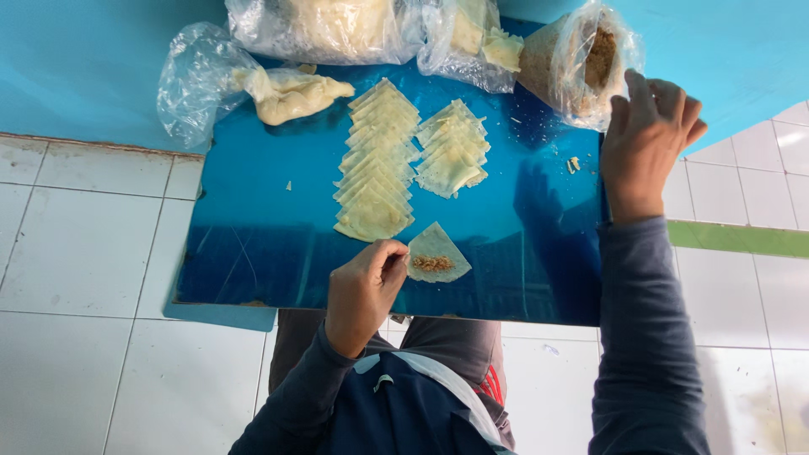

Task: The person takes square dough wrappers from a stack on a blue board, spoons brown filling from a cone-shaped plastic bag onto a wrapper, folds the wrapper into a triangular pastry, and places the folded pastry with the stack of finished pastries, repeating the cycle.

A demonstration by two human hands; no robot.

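Observation:
My left hand (pixel 364 289) pinches the left edge of a pale triangular dough wrapper (pixel 438 253) that carries a small heap of brown filling (pixel 433 264). It lies on a shiny blue board (pixel 253 219) across my lap. My right hand (pixel 645 139) reaches to the far right and touches the open plastic bag of brown filling (pixel 577 63). Two rows of folded triangular wrappers (pixel 377 160) (pixel 453 150) lie overlapping in the middle of the board.
A clear bag with a lump of dough (pixel 291 91) lies at the board's far left. More plastic bags of dough sheets (pixel 337 25) (pixel 476 38) sit along the far edge. White floor tiles (pixel 84 253) surround the board, and a blue wall (pixel 76 59) stands behind.

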